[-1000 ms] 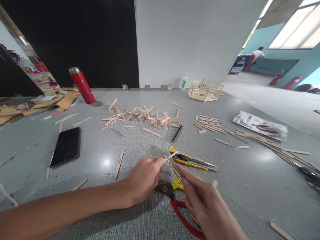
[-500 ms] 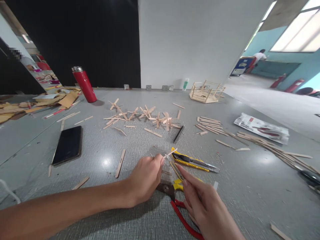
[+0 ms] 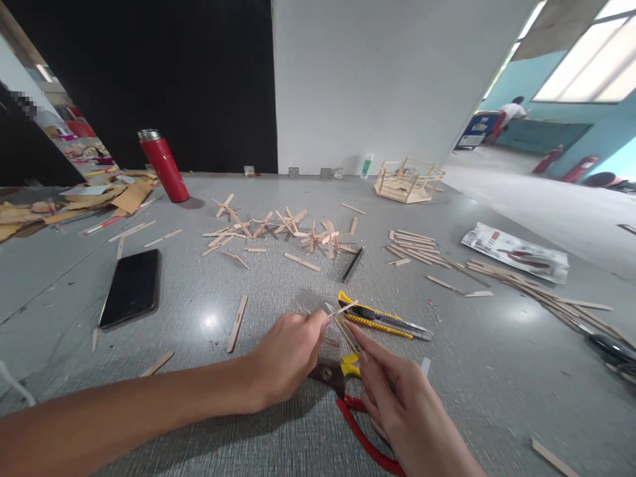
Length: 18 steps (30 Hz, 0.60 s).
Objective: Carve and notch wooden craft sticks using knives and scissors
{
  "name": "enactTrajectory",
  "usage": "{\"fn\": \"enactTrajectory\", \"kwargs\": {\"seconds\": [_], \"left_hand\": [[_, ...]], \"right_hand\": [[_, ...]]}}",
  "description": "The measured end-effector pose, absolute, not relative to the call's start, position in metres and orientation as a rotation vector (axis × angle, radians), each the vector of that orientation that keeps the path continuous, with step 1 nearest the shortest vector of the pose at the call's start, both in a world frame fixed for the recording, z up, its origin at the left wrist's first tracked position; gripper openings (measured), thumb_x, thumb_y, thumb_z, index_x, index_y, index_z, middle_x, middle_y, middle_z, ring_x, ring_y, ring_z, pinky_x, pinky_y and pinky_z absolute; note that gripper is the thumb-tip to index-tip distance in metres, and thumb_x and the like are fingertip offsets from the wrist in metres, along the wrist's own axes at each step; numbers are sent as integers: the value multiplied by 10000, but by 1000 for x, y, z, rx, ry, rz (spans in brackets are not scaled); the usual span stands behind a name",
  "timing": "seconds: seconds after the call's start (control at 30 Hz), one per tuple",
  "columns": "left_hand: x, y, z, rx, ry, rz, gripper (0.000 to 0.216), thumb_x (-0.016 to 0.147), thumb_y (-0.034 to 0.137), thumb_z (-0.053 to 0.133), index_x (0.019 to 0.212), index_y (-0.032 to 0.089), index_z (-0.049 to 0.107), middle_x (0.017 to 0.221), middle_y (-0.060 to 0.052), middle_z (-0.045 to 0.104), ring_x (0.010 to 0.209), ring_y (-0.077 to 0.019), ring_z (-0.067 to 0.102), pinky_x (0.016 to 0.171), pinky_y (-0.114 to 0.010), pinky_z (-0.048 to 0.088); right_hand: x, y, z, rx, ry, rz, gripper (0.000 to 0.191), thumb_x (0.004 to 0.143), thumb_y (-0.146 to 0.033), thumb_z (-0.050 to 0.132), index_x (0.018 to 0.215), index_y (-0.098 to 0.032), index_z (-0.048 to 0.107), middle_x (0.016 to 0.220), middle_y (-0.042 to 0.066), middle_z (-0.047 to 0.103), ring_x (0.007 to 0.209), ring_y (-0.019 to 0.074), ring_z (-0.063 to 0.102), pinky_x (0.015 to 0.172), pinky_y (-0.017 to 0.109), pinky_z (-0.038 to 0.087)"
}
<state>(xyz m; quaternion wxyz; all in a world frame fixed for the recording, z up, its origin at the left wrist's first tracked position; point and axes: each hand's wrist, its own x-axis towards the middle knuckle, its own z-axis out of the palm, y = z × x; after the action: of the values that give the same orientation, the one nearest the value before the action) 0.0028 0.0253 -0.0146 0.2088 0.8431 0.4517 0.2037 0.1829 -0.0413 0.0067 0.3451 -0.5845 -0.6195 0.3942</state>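
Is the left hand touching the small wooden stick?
Touching: in the head view the left hand pinches the small wooden stick between its fingers.

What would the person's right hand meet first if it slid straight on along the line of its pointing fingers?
Probably the thin wooden sliver pinched in the left hand, since the right hand points up-left toward it; the yellow utility knife lies just beyond, though depth is unclear.

Left hand [image 3: 288, 354] pinched closed, right hand [image 3: 402, 411] fingers extended
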Motion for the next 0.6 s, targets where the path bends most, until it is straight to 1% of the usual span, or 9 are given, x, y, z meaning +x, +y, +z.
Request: {"fn": "enactTrajectory", "kwargs": {"seconds": [0.13, 0.23, 0.37, 0.5, 0.6], "left_hand": [[6, 26, -14, 2304, 1336, 600, 392, 1098, 280, 263, 828, 207, 537, 631, -1, 595, 540, -171, 528, 565, -303, 324], [7, 27, -15, 2292, 1354, 616, 387, 1098, 284, 266, 825, 207, 530, 631, 1, 592, 538, -168, 519, 565, -304, 313], [6, 28, -18, 2295, 1332, 626, 365, 1089, 257, 276, 819, 208, 516, 650, 1, 595, 555, -164, 519, 566, -297, 312], [5, 29, -19, 2323, 1269, 617, 337, 1067, 211, 298, 809, 209, 515, 658, 3, 590, 563, -160, 505, 557, -287, 311], [4, 29, -20, 2348, 1233, 610, 330, 1057, 189, 299, 827, 204, 536, 662, 2, 588, 561, -159, 493, 559, -285, 314]], "right_hand": [[184, -42, 6, -1528, -1576, 1057, 548, 1038, -438, 409, 1457, -139, 598, 654, -22, 464, 549, 131, 340, 442, 190, 337], [185, -42, 4, -1538, -1590, 1041, 568, 1030, -453, 412, 1454, -124, 601, 642, -27, 427, 541, 134, 336, 433, 194, 329], [184, -41, 4, -1577, -1588, 1009, 577, 1027, -429, 407, 1462, -95, 585, 655, -23, 426, 562, 135, 326, 454, 196, 337], [182, -41, 4, -1592, -1570, 1052, 599, 1024, -426, 395, 1470, -66, 569, 640, -34, 401, 547, 133, 296, 433, 195, 307], [180, -40, 4, -1580, -1553, 1057, 593, 1010, -419, 422, 1466, -73, 575, 684, -8, 481, 576, 135, 371, 465, 194, 353]]}}
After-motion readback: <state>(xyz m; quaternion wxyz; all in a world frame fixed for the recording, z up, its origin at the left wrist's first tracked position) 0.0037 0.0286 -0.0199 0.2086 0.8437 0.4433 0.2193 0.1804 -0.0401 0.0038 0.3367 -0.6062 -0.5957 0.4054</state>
